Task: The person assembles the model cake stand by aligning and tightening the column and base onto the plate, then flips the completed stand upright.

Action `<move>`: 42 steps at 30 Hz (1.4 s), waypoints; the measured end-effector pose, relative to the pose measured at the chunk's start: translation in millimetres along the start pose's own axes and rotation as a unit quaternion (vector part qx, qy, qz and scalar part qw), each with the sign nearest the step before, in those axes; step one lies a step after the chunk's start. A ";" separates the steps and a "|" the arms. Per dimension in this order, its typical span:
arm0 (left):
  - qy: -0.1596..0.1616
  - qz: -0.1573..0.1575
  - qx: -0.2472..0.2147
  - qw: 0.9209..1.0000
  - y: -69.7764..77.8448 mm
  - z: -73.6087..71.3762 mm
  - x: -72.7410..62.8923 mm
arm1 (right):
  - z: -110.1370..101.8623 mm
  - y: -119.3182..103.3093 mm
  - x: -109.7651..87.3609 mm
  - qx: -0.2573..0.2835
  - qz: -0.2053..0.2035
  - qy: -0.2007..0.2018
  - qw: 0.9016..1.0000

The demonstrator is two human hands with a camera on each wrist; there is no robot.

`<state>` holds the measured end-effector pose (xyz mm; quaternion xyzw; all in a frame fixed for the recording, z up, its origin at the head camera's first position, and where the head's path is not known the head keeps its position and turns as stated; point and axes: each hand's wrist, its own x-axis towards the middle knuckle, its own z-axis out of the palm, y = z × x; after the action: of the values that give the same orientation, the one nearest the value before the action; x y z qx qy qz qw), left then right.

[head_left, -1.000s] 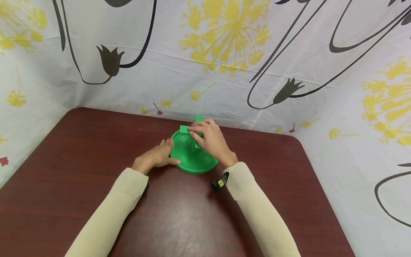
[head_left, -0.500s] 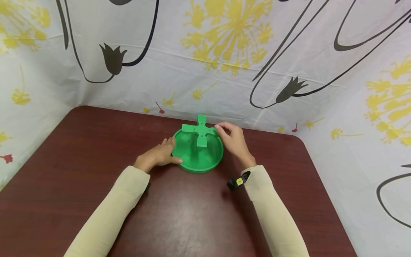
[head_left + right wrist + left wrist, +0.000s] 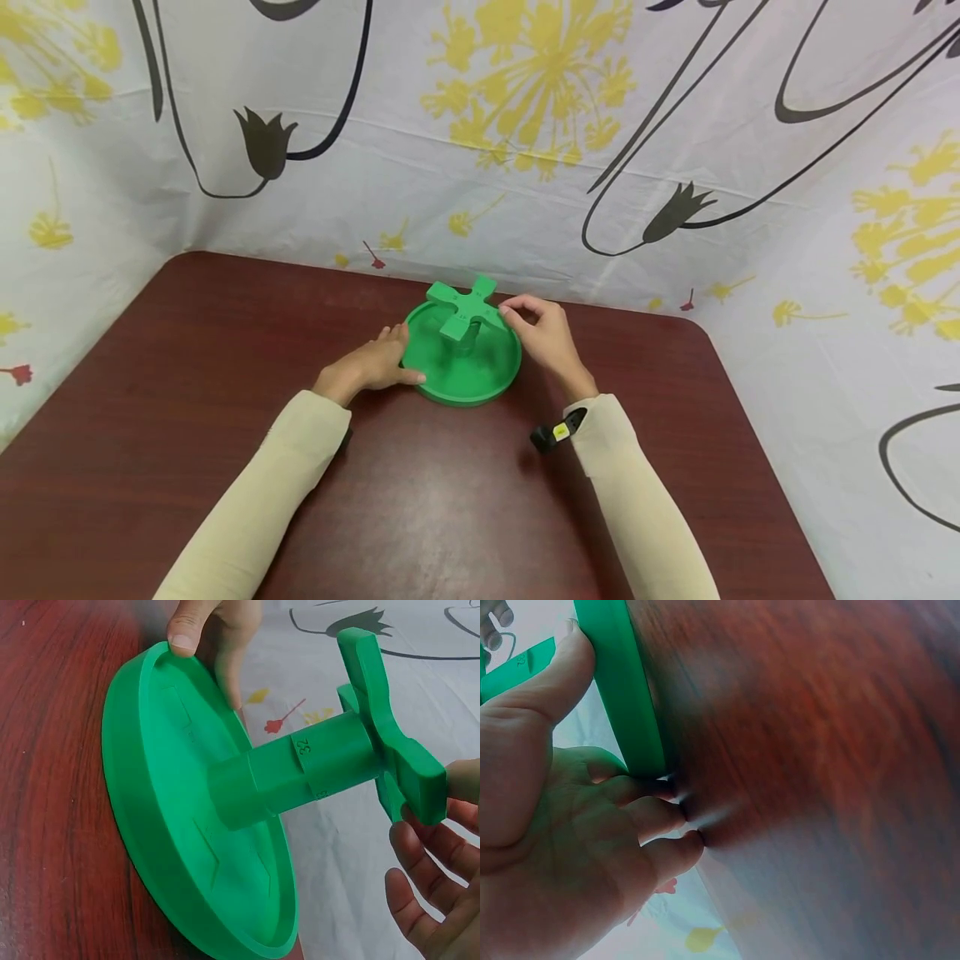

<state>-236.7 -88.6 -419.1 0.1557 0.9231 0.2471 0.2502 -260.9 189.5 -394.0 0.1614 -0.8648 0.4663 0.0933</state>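
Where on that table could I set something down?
The table is bare left of the left sleeve, right of the right sleeve, and between them in front of the green dish. It is crowded around the dish: the left hand touches its rim and the right hand grips the green cross above.

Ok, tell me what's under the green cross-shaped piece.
Under the green cross-shaped piece is a green post marked 32, rising from inside the round green tray. The post covers the tray floor directly beneath it, and its far side can't be seen.
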 end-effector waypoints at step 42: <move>-0.002 0.006 -0.006 1.000 -2.3 1.0 1.4 | 1.2 9.7 6.2 0.091 0.037 -0.049 0.994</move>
<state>-237.7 -89.6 -421.7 0.1600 0.9203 0.2535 0.2512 -270.2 192.2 -400.2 0.1594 -0.8275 0.5381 0.0182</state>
